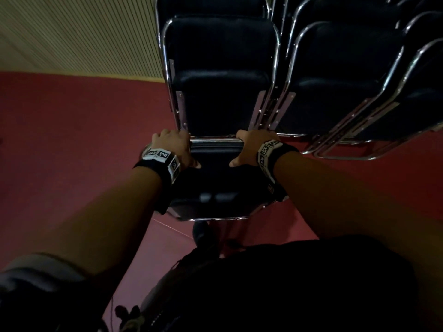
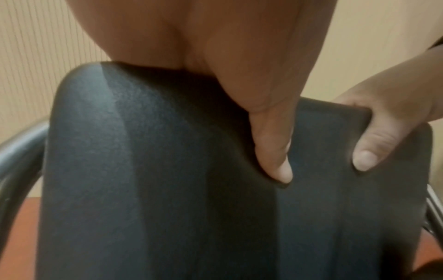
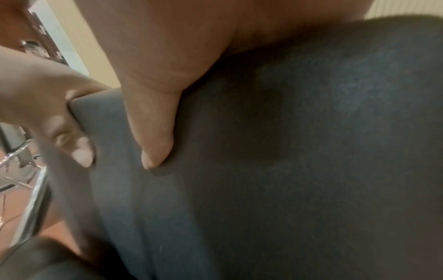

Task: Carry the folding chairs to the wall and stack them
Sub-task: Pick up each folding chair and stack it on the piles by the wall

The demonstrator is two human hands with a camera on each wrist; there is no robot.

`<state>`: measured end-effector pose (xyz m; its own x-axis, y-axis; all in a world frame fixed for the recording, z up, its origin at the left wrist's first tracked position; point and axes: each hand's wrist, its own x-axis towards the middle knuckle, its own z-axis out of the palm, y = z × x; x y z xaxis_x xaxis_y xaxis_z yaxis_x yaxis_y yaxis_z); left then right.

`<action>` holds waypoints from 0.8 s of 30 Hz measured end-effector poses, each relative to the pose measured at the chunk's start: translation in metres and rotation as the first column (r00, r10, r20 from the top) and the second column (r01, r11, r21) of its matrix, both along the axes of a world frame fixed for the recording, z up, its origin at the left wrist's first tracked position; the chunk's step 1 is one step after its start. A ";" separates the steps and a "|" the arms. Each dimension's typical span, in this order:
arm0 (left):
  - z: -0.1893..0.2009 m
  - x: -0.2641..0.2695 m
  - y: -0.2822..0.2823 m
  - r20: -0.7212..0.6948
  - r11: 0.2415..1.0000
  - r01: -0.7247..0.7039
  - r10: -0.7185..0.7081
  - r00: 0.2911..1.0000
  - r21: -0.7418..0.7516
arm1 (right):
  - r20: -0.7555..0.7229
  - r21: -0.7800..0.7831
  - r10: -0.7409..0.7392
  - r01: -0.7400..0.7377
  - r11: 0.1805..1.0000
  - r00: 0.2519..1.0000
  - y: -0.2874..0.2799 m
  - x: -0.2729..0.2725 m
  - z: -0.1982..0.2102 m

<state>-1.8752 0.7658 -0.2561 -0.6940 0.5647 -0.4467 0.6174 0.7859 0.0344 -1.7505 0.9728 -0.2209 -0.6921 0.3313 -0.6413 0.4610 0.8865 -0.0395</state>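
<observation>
Both grips, left hand (image 1: 171,146) and right hand (image 1: 251,146), clamp the top edge of a folded black padded chrome-framed chair (image 1: 213,183), thumbs pressing its pad, before stacked matching chairs (image 1: 223,68) against a ribbed beige wall (image 1: 72,39).

The person is wearing black wrist straps (image 1: 165,185) carrying white blocks printed with black square markers (image 1: 160,156). Both forearms are showing bare. A grey sleeve (image 1: 36,269) is covering the left upper arm.
</observation>
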 end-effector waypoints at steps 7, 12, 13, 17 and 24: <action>-0.008 -0.047 0.015 0.040 0.995 -0.087 0.090 0.995 -0.054 | -0.002 -0.004 0.074 -0.074 0.997 0.997 0.023 -0.062 -0.014; -0.016 -0.081 0.051 0.095 0.983 -0.131 0.144 0.985 -0.125 | 0.006 -0.053 0.107 -0.107 0.993 0.994 0.062 -0.099 -0.030; -0.015 -0.088 0.061 0.113 0.980 -0.143 0.159 0.981 -0.141 | 0.018 -0.081 0.101 -0.099 0.992 0.995 0.071 -0.107 -0.032; -0.011 -0.124 0.104 0.149 0.972 -0.150 0.178 0.973 -0.180 | 0.052 -0.180 0.090 -0.079 0.980 0.995 0.113 -0.144 -0.035; 0.022 -0.203 0.192 0.050 0.980 -0.131 0.140 0.989 -0.147 | -0.077 -0.185 0.043 -0.056 0.981 0.996 0.194 -0.210 -0.025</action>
